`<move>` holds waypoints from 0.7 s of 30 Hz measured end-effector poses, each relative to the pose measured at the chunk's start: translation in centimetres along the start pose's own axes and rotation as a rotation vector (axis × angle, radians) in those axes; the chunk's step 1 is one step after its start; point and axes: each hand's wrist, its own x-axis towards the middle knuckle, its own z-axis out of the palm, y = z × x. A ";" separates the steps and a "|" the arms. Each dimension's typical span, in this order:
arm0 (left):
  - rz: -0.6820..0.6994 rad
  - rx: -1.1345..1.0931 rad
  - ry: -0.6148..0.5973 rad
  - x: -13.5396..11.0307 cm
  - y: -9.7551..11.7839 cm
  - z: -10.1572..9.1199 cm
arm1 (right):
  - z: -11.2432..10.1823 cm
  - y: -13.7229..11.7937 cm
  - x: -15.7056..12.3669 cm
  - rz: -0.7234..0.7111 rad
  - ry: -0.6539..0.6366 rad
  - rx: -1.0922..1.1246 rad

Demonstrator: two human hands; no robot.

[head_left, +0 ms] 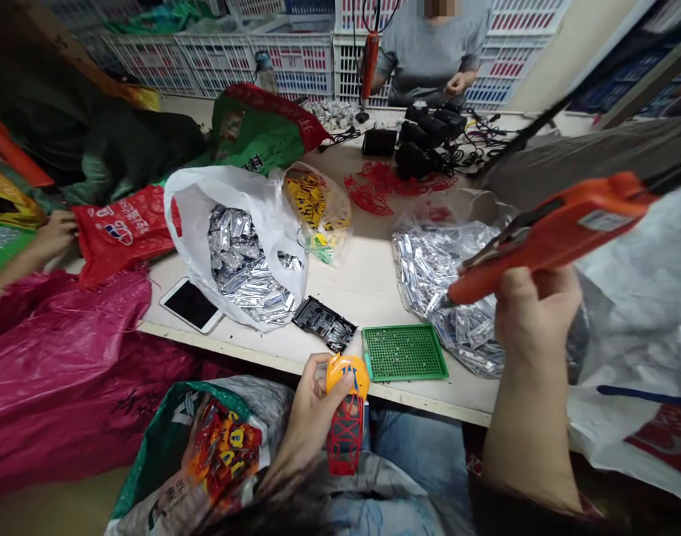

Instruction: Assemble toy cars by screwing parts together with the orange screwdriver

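My left hand (312,409) is closed on a toy part (348,420) with a rounded orange-yellow end and a red lattice frame, held over the table's front edge with the thumb on top. My right hand (533,313) grips an orange electric screwdriver (552,231), raised above the right side of the table, its tip slanting down to the left. Beyond my left hand lies a black toy car chassis (324,324). A green perforated tray (404,353) with small screws scattered on it sits to the right of the chassis. The screwdriver touches neither.
A white bag (192,197) and a clear bag (412,260) hold silvery pieces. A phone (192,305) lies at the left. Yellow parts (312,197) fill another bag. Across the table sits a person (429,52) near a hanging screwdriver (369,67). Another person's hand (58,231) shows at left.
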 end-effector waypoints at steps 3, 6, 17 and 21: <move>0.002 0.054 0.103 -0.8 -0.8 0.0 | 2.8 -1.4 -4.2 0.177 -0.086 0.091; -0.009 0.100 0.169 -1.0 -2.2 -0.3 | 6.1 -2.4 -7.7 0.317 -0.200 0.289; 0.060 -0.037 0.159 -0.9 -4.5 0.0 | 10.6 -3.5 -11.2 0.268 -0.121 0.677; 0.068 -0.030 0.158 -0.3 -5.2 -0.3 | 10.8 -3.3 -11.8 0.333 -0.142 0.686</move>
